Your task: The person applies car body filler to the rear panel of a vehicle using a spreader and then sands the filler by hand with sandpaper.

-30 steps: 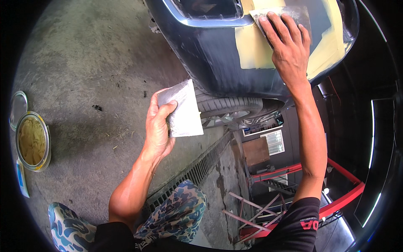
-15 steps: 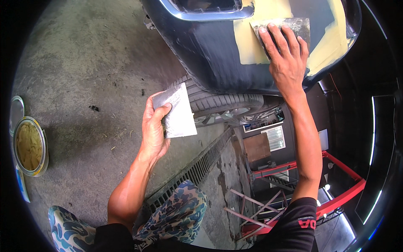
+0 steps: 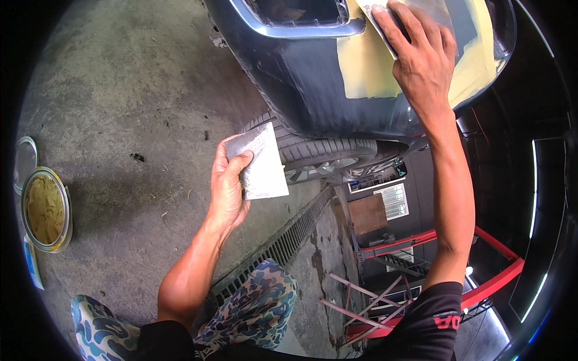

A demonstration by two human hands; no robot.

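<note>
Head view, right hand flat on spreader pressed against yellow filler patch on dark car panel, left hand gripping grey board above concrete floor, open filler can far left, tyre beneath panel.

Grey concrete floor with a drain grate, red steel frame beyond.
</note>
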